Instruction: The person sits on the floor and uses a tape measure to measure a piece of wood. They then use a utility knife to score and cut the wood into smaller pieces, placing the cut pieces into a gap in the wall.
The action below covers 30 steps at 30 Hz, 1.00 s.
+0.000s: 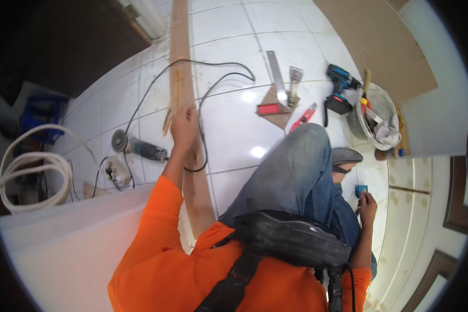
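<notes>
A long wooden plank lies on the white tiled floor, running away from me. My left hand rests on it, closed around a thin wooden strip that lies along the plank. My right hand is down by my right side, beside my bent knee in blue jeans. Its fingers pinch a small blue object; I cannot tell what it is. A black cable loops across the plank near my left hand.
An angle grinder and a white power strip lie left of the plank, a white hose coil farther left. Ahead are a metal square, a scraper, a red knife, a blue drill and a tool-filled bucket.
</notes>
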Each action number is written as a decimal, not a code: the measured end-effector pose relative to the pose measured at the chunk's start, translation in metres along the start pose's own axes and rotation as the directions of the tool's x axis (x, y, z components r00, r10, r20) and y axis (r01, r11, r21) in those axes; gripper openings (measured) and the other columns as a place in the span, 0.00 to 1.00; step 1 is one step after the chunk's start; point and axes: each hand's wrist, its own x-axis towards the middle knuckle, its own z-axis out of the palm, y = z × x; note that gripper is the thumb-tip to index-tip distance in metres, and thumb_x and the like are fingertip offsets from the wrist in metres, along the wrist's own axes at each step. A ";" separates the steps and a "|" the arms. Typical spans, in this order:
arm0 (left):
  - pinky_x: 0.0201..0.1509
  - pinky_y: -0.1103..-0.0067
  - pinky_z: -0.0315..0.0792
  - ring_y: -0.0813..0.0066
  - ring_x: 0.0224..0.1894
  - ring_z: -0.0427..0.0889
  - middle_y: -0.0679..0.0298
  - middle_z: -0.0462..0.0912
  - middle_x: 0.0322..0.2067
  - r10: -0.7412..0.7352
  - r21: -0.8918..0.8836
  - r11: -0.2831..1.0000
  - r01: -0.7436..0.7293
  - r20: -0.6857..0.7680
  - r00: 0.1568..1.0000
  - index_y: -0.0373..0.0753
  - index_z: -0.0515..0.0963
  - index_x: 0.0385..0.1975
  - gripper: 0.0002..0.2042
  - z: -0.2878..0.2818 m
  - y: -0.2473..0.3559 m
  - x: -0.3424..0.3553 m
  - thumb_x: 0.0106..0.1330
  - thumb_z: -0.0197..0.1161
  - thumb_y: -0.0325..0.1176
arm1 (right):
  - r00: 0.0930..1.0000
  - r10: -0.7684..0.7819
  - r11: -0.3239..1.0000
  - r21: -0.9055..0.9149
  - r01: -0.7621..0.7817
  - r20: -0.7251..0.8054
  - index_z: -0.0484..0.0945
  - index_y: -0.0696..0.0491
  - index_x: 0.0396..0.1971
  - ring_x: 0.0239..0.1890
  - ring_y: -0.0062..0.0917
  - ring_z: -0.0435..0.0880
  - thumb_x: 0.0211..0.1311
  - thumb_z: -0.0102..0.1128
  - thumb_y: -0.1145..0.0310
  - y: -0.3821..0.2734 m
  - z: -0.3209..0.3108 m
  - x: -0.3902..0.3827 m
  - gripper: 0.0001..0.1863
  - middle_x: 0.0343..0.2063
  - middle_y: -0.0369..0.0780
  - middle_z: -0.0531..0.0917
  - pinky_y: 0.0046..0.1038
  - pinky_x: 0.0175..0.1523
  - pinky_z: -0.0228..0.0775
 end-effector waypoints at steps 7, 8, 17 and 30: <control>0.53 0.66 0.77 0.56 0.44 0.85 0.57 0.87 0.38 0.543 -0.021 0.831 -0.555 0.246 0.803 0.41 0.84 0.49 0.13 0.114 0.106 -0.008 0.66 0.65 0.33 | 0.994 0.107 0.992 0.065 -0.108 0.013 0.85 0.58 0.35 0.23 0.17 0.78 0.70 0.61 0.66 -0.032 -0.002 -0.004 0.10 0.19 0.35 0.81 0.24 0.32 0.71; 0.55 0.66 0.76 0.55 0.44 0.85 0.57 0.88 0.38 0.524 -0.027 0.842 -0.539 0.282 0.804 0.41 0.84 0.49 0.13 0.128 0.116 -0.006 0.66 0.65 0.33 | 0.989 0.146 0.987 0.068 -0.147 0.026 0.85 0.58 0.36 0.22 0.17 0.78 0.70 0.62 0.65 -0.036 -0.005 -0.005 0.11 0.19 0.35 0.80 0.25 0.32 0.72; 0.52 0.61 0.76 0.53 0.47 0.84 0.56 0.87 0.40 0.222 -0.070 0.973 -0.220 0.022 0.975 0.39 0.84 0.44 0.11 0.115 0.092 0.051 0.63 0.66 0.33 | 0.987 -0.001 0.995 0.102 0.018 -0.159 0.79 0.57 0.37 0.24 0.15 0.75 0.68 0.63 0.72 -0.001 -0.009 0.011 0.05 0.24 0.34 0.82 0.22 0.31 0.69; 0.50 0.63 0.79 0.52 0.43 0.87 0.55 0.88 0.37 -0.440 0.328 0.835 0.443 -0.086 0.894 0.38 0.84 0.39 0.20 -0.010 -0.085 0.056 0.56 0.74 0.47 | 0.999 0.028 0.984 0.176 -0.033 0.030 0.80 0.57 0.41 0.26 0.14 0.73 0.75 0.55 0.71 -0.011 0.016 0.014 0.06 0.24 0.32 0.77 0.21 0.32 0.67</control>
